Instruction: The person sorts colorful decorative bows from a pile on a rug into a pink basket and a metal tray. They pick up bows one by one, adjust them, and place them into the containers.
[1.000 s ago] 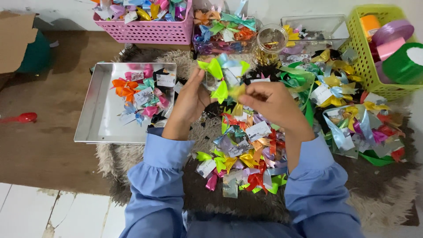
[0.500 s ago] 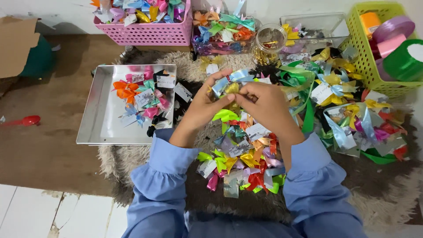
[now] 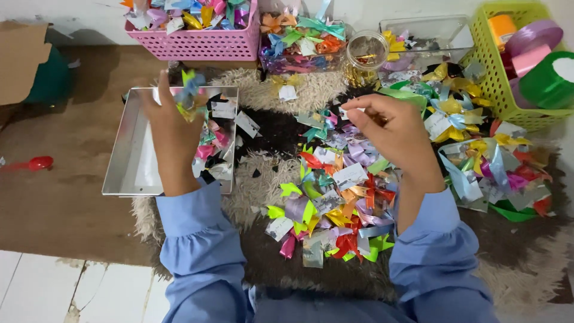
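Observation:
My left hand point(image 3: 170, 128) is raised over the metal tray point(image 3: 128, 161) and pinches a small ribbon bow point(image 3: 190, 90) of green and blue. My right hand point(image 3: 394, 128) hovers above the pile of ribbon bows point(image 3: 335, 203) on the furry rug point(image 3: 257, 179), its fingers curled together; whether they hold anything small I cannot tell. Several bows with white tags lie in the tray, partly hidden by my left hand. Both arms wear light blue sleeves.
A pink basket point(image 3: 197, 36) of bows stands at the back, with a glass jar point(image 3: 366, 54) and a clear box point(image 3: 430, 36) beside it. A green basket point(image 3: 514, 66) with ribbon rolls is at the right. A red spoon point(image 3: 33, 162) lies on the brown floor at left.
My left hand has moved left from the middle to over the tray, carrying a bow. My right hand has drawn apart and stays above the pile.

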